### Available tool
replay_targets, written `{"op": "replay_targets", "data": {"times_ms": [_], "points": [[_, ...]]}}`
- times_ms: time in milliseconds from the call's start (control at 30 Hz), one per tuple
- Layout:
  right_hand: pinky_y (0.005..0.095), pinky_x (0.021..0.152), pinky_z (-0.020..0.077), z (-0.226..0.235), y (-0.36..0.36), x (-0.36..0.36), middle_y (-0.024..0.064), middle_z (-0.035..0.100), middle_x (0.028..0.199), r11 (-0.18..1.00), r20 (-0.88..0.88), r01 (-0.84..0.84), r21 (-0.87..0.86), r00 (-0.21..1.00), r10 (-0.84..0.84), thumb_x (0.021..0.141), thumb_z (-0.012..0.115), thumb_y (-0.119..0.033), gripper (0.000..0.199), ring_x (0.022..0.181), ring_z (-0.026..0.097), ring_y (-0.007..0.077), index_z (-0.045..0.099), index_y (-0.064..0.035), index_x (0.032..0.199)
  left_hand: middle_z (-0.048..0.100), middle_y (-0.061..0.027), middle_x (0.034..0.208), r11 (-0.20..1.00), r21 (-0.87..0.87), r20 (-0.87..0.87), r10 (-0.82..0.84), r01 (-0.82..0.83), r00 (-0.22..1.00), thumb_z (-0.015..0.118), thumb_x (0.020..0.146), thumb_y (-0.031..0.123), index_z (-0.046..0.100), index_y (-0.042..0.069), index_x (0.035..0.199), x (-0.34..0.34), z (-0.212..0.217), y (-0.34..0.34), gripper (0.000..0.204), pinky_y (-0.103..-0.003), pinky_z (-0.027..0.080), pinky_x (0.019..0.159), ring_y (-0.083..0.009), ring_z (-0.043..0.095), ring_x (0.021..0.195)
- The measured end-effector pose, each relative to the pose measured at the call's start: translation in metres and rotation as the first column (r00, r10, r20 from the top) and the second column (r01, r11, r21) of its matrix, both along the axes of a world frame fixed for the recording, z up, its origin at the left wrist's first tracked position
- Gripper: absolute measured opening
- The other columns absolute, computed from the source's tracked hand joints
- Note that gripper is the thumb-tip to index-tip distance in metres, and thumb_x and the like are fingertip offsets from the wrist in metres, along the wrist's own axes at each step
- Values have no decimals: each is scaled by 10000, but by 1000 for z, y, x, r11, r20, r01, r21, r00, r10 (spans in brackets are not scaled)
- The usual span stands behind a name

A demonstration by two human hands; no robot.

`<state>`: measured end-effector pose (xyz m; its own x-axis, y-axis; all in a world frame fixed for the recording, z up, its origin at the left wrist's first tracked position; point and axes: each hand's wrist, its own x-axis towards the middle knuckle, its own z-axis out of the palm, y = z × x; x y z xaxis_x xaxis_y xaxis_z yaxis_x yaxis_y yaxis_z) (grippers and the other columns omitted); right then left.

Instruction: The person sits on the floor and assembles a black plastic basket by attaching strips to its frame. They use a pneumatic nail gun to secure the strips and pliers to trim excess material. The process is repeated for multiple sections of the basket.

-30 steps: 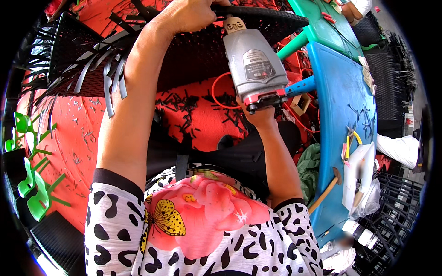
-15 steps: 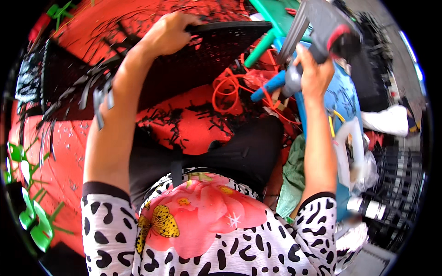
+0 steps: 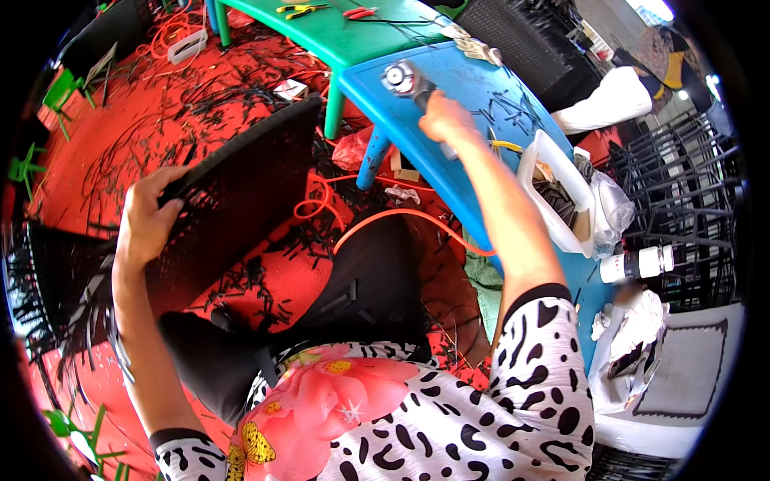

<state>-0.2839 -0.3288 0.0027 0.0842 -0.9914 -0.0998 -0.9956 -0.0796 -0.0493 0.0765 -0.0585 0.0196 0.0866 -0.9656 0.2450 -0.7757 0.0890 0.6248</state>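
My left hand (image 3: 150,215) is closed around the top edge of a black woven panel (image 3: 241,192), which stands tilted over the red floor at my left. Loose black strips hang from the panel near my left forearm. My right hand (image 3: 446,120) reaches out over the blue table (image 3: 385,108), wrapped around the dark handle of an air stapler (image 3: 399,78). The stapler's round, silvery end shows beyond my fingers, slightly blurred, and the rest is partly hidden by my hand. Whether it touches the tabletop, I cannot tell.
An orange air hose (image 3: 401,214) curves past my knee. A white bin (image 3: 525,183) of dark scraps and a white canister (image 3: 638,263) stand at the right. Pliers (image 3: 303,10) lie on the green table (image 3: 361,44), gloves (image 3: 475,44) beyond. Black strips litter the red floor (image 3: 112,152).
My right hand has carried the stapler from beside the panel to over the blue table. My left hand and the panel have shifted left and lower in view as the head view turned right.
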Motion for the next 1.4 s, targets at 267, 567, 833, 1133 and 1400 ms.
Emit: {"op": "replay_targets", "data": {"times_ms": [267,567,833,1133,1400], "points": [[446,920,494,-32,-43,9,249,624,1176,997,66,-40,-72,997,45,852,631,-265,498,1116,610,354,506,27,1235,662,-125,1000,999,14,-101,53,-52,994,538,698,-74,624,-39,1121,-1,2,-5,433,-282,449,874,-181,612,930],[368,759,508,-35,-84,-202,157,662,999,967,388,-220,130,908,155,789,744,-269,430,866,641,239,641,10,1098,672,-141,1049,993,-114,222,54,-29,973,597,693,65,676,100,1075,5,5,-1,392,-414,521,840,-333,641,979],[413,843,511,-55,-60,-194,268,654,960,990,71,-131,52,989,127,459,903,-141,708,921,657,375,566,83,1040,664,-145,1010,993,-26,102,121,-119,987,573,703,17,648,44,1082,1,4,10,388,-418,504,840,-342,625,987],[485,814,497,-52,-79,-182,250,654,1028,971,-165,-170,-168,976,143,732,727,-409,517,956,631,415,652,3,1035,673,-152,1021,994,-87,238,87,-68,967,623,709,60,669,76,1083,-3,-5,10,377,-406,519,844,-340,641,965],[429,903,454,13,-25,-94,231,621,1121,886,308,-199,-420,887,345,750,717,-493,707,1041,606,366,566,11,1223,673,-186,1015,991,-110,99,92,-81,991,610,682,-57,638,-9,1103,-4,-7,8,425,-362,498,867,-328,648,974]]}}
